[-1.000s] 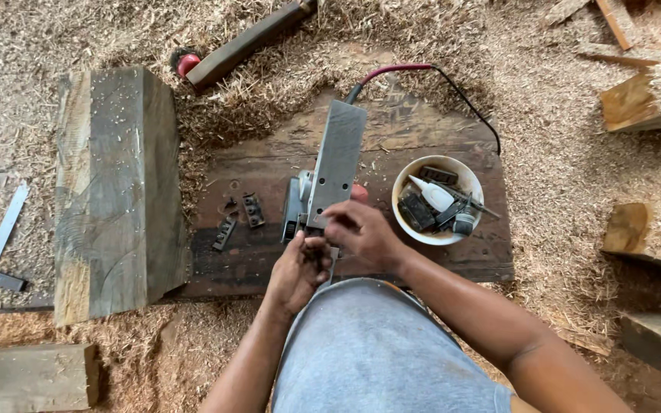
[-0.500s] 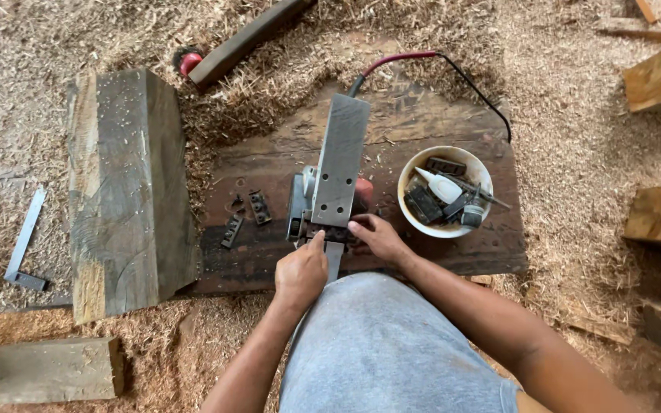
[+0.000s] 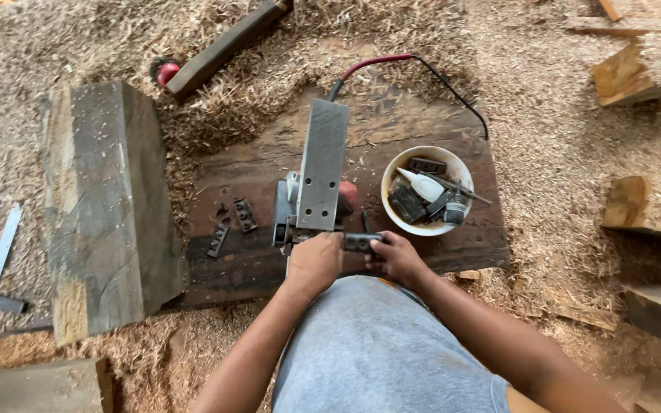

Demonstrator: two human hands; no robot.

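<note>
Lying at far left on the sawdust: a grey metal square (image 3: 0,264), flat, well apart from everything else in use.

Next: a large weathered timber block (image 3: 105,206), its long side set against the left edge of a dark wooden board (image 3: 437,122) that serves as the work surface.

On the board, left portion: several small dark metal pieces (image 3: 232,222), loose, lying near one another.

Board centre: an electric planer (image 3: 317,180) turned sole-up, its grey sole plate running away from the person; a red-and-black cord (image 3: 392,61) leaves its far end.

Left hand (image 3: 314,261): closed over the near end of the planer, fingers wrapped and pressing it down. Half a second ago this hand sat lower, just short of the tool; it has since moved up onto it, so the planer is now steadied.

Right hand (image 3: 398,256): fingers pinched around a small dark tool (image 3: 361,242) held level just beside the planer's near end. A second ago this hand was above the planer body; it has shifted to the right side, meaning the tool is now brought to the planer's flank.

Right of the planer: a white bowl (image 3: 392,164) holding a white squeeze bottle (image 3: 422,183) and dark oddments.

Far right: wood offcuts (image 3: 648,203) on shavings.
</note>
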